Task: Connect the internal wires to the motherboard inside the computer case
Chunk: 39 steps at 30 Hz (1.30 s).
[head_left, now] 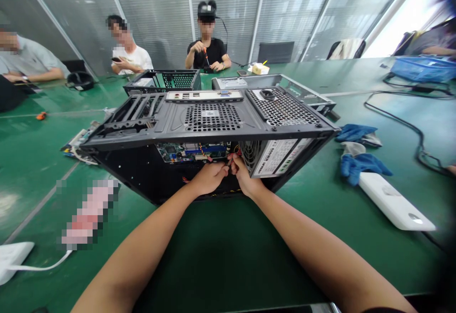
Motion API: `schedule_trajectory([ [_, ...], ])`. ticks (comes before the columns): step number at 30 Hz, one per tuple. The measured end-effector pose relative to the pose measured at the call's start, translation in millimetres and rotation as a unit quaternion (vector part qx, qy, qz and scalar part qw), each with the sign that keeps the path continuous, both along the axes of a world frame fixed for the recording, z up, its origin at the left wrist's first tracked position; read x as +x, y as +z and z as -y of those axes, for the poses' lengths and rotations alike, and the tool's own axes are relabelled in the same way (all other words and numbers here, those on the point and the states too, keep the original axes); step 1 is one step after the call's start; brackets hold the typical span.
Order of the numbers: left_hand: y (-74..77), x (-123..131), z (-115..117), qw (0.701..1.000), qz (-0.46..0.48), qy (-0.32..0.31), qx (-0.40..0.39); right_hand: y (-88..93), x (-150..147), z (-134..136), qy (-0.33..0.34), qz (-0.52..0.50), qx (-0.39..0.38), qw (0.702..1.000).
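A black computer case [171, 130] lies in front of me with its side open toward me and its rear panel facing up. Both hands reach inside it. My left hand [211, 176] is closed in a pinch; what lies between its fingers is too small to make out. Right beside it, my right hand [242, 173] has its fingers closed around thin red and yellow cables [235, 150] by the power supply [280, 157]. Behind the hands sits a motherboard [174, 153] with blue slots. A small connector on coloured wires [205, 154] hangs above my left hand.
Two more open cases [185, 81] [302, 90] stand behind. To the right lie blue gloves [363, 163], a white power strip [395, 201] and a black cable [409, 118]. A circuit board [80, 142] is at left. Several people sit around the green table [221, 256], one holding a screwdriver [205, 55].
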<state>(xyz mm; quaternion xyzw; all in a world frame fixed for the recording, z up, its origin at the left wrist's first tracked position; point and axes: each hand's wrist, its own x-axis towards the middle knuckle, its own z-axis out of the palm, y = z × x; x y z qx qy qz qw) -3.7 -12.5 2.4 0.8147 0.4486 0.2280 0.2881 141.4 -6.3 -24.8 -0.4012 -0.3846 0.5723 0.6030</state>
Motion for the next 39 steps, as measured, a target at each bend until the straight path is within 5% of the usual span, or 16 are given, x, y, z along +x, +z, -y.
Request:
schedule_trajectory([
  [18, -4.7, -4, -2, 0.993, 0.076, -0.003, -0.092, -0.9, 2, 0, 0.015, -0.033, -0.021, 0.999],
  [24, -2.6, 1, 1, 0.997, -0.064, 0.021, 0.027, -3.0, 0, 0, -0.014, 0.008, -0.01, 1.0],
  [30, 8.6, 9, 15, 0.962, -0.243, 0.089, 0.088, -4.1, -1, -2, -0.025, 0.017, -0.022, 0.999],
  [39, 1.2, 6, 4, 0.974, -0.21, 0.042, 0.071, -10.1, 5, -5, -0.012, 0.071, -0.01, 0.997],
])
